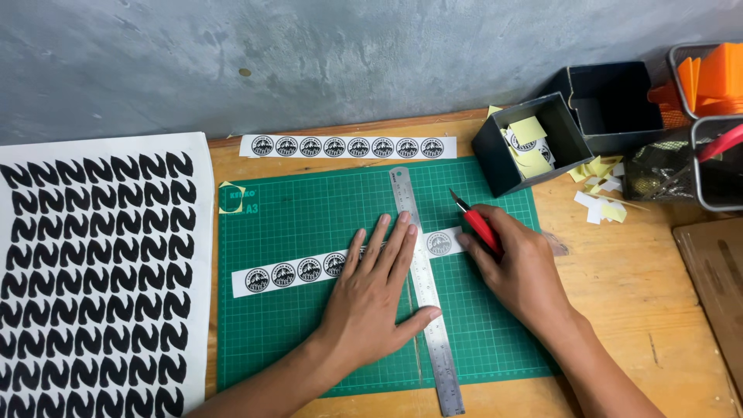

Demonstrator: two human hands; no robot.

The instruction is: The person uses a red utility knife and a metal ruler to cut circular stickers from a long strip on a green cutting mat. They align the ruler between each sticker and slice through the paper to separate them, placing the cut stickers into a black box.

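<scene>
The steel ruler (424,290) lies across the sticker strip (309,268), running toward the desk's near edge. The left hand (377,298) presses it flat, fingers open. The right hand (517,267), just right of it, grips a red knife (478,226).

Wooden desk (635,294) against grey wall. Directly on it: green cutting mat (309,217), white sheet of black shapes (93,279) at left, sticker strip (348,146) behind mat, dark boxes (534,147), mesh baskets (696,155), paper scraps (600,205) at right.

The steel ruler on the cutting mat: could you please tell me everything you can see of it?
The steel ruler is a long, thin strip of silvery metal with fine graduations along its edges. It lies flat on the green cutting mat, nearly upright in view, crossing the sticker strip. The left hand presses it down; its lower end overhangs onto the wooden table.
</scene>
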